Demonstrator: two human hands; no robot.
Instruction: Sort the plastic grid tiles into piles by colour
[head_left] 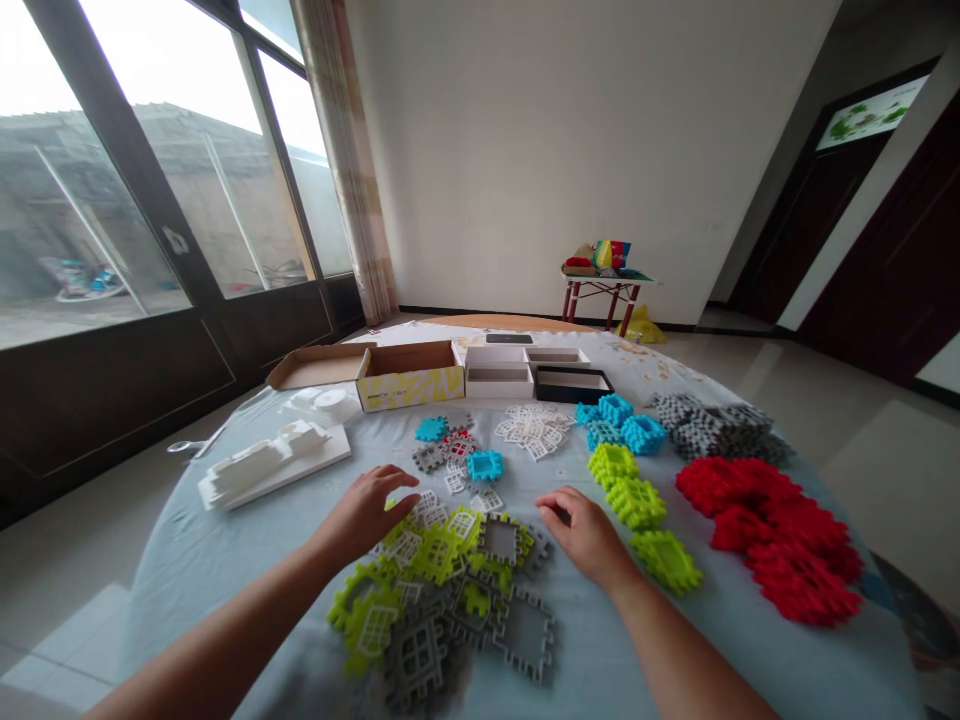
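My left hand (373,508) hovers at the upper left of a mixed pile of interlocking plastic panels, its fingers stretched out and the thumb apart, holding nothing. Lime green panels (437,555) and grey panels (416,655) make up most of that pile, with white window lattices (405,548) among them. To the right of the pile is my right hand (583,530), its fingers curled in toward the thumb with nothing visible in them. A grey square frame (500,540) lies between the hands. Beyond them are a blue panel (486,465) and some red and grey pieces (459,445).
Sorted stacks line the right: blue (643,434), lime green (636,502), grey (716,430) and red panels (780,530). White lattices (534,428) lie mid-table. Behind stand an open cardboard box (411,388), white trays (499,380) and a black-rimmed tray (574,395). White foam packing (277,460) sits left.
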